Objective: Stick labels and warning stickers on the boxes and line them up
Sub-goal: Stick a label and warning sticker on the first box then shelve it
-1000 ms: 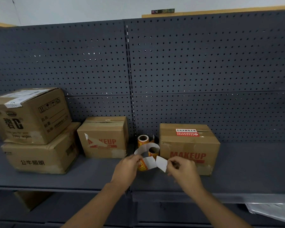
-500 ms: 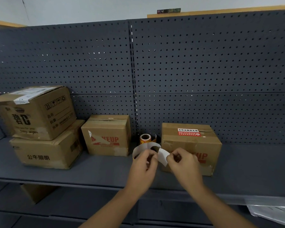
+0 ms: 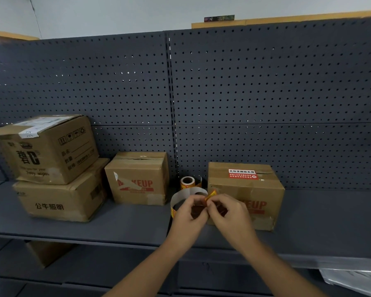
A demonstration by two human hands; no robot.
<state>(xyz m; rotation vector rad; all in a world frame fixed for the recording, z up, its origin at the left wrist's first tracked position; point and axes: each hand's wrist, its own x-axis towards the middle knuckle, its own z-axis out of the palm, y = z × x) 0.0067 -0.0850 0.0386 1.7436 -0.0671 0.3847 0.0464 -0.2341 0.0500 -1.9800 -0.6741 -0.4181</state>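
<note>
Compared with a second ago, the white blank flap of liner is no longer being shown between the hands; a small orange-and-red warning sticker [image 3: 210, 195] is now being lifted at its corner from the curled white backing strip [image 3: 185, 195], so peeling is judged nearly complete and application is being approached. The left hand [image 3: 187, 211] is being held with fingers curled, pinching the strip; the right hand [image 3: 227, 213] is being held close against it, fingertips pinching the sticker. Both are being kept just in front of the brown cardboard MAKEUP box with a red label [image 3: 244, 189], on the dark grey metal shelf [image 3: 126, 224]. A second sticker roll [image 3: 187, 182] is standing behind.
</note>
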